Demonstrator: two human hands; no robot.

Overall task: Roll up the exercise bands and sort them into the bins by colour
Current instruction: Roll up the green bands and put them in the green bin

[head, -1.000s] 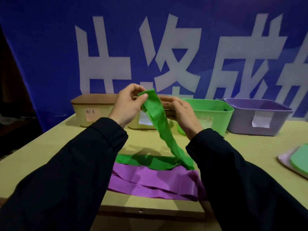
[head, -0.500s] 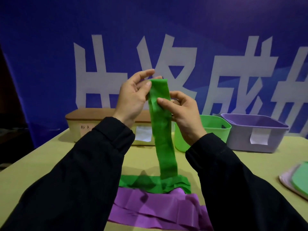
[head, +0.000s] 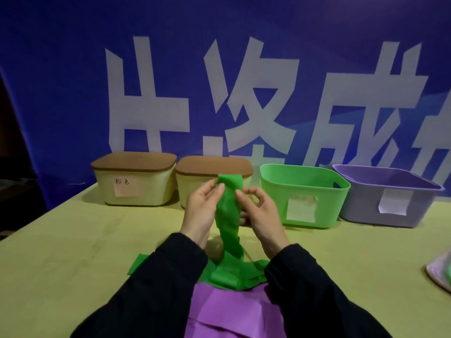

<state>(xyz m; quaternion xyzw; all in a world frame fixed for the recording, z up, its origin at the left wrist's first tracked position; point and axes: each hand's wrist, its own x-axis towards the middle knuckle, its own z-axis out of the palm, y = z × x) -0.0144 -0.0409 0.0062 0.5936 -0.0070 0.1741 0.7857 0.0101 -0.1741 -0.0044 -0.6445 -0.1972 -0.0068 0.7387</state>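
Both hands, the left hand and right hand, pinched the green band's top end above the tabletop, its tail apparently pooled below; the hanging slack could skew the roll.

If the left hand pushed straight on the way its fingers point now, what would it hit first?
Probably the lidded beige bin right behind it. The left hand, pinching the green band, points up and away toward that bin's front wall, though the gap between them is hard to judge from this one view.
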